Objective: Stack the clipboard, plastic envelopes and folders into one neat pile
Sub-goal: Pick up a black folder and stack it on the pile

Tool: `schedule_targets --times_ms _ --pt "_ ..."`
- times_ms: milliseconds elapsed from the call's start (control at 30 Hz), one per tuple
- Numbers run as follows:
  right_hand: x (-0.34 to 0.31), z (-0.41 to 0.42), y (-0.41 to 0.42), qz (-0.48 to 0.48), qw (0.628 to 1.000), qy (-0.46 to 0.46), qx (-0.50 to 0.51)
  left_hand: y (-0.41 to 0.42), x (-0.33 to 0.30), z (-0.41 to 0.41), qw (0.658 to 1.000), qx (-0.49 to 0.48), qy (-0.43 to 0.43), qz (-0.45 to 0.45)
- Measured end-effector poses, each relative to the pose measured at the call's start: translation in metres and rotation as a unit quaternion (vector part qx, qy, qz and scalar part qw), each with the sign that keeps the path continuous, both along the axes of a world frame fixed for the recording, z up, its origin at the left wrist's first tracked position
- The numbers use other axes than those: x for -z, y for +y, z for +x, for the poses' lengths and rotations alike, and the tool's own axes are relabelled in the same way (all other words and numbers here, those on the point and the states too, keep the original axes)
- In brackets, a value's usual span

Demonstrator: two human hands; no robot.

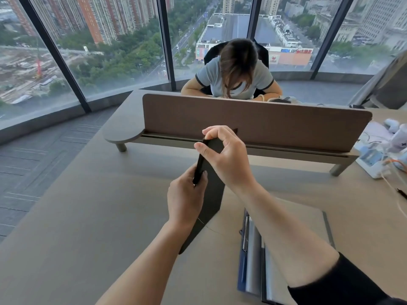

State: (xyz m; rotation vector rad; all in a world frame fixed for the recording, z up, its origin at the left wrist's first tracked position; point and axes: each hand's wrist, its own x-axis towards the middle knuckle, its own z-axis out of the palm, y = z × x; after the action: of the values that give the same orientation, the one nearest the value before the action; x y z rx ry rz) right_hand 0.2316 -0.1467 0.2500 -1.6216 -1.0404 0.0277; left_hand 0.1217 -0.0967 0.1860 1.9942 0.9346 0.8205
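Note:
A black folder [211,194] stands upright on edge in the middle of the desk, held by both hands. My left hand [186,198] grips its near left edge at mid height. My right hand [224,155] pinches its top corner from above. To the right, under my right forearm, a pile lies flat on the desk: a blue clipboard with a metal clip [243,256], a clear plastic envelope [253,260] and a grey folder [315,219] beneath. My right arm hides much of that pile.
A brown divider panel [253,119] on a low shelf [123,136] crosses the desk [88,216] beyond the folder. A person sits behind it, head bowed. White devices and cables [378,155] lie at the right edge. Windows are beyond, floor to the left.

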Motion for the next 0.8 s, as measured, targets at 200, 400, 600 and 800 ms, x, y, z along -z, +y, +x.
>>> schedule_targets --times_ms 200,400,600,800 --pt "0.008 0.010 -0.018 0.019 0.999 0.037 0.032 0.006 -0.002 0.002 0.997 -0.010 -0.055 -0.054" --pt "0.051 0.040 -0.041 -0.035 0.980 0.159 0.114 0.019 -0.023 -0.001 0.968 0.009 -0.177 -0.176" --pt "0.076 0.055 -0.063 -0.113 0.951 0.253 0.134 0.046 -0.032 0.004 0.941 0.005 -0.247 -0.233" --pt "0.075 0.063 -0.076 -0.038 0.932 0.349 0.084 0.048 -0.040 0.013 0.899 0.041 -0.316 -0.299"
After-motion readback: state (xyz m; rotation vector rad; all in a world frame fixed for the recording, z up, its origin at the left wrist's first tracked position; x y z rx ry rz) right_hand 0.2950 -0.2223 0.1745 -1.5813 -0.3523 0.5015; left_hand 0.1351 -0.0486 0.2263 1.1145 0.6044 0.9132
